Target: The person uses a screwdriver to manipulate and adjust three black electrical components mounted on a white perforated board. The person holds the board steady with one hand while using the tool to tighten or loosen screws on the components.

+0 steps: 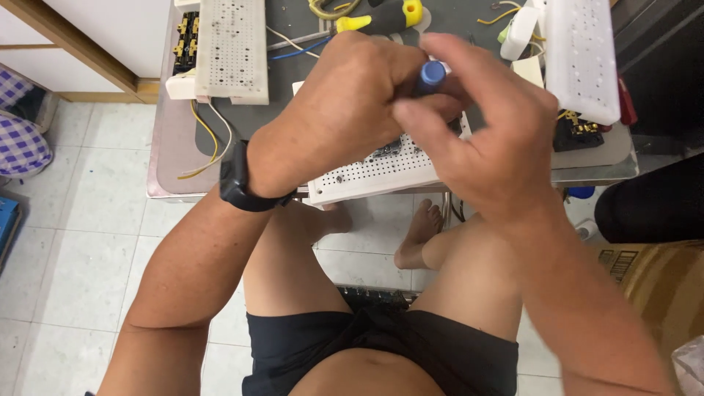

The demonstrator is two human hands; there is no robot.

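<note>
Two hands met over the white perforated plastic board (374,176) on the grey surface (176,147); left hand (345,110) clenched the blue-capped tool (433,73), right hand (491,139) pinching it; steadiness seemed key.

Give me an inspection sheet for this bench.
Surface: grey mat on a metal table.
Job's things: white perforated board at the near edge; blue-handled tool.
Clutter: two more perforated boards; yellow-black tool.
Grips: left hand and right hand both closed around the blue tool.
Cables: yellow and white wires; blue wire.
Surroundings: tiled floor; cardboard box.
</note>
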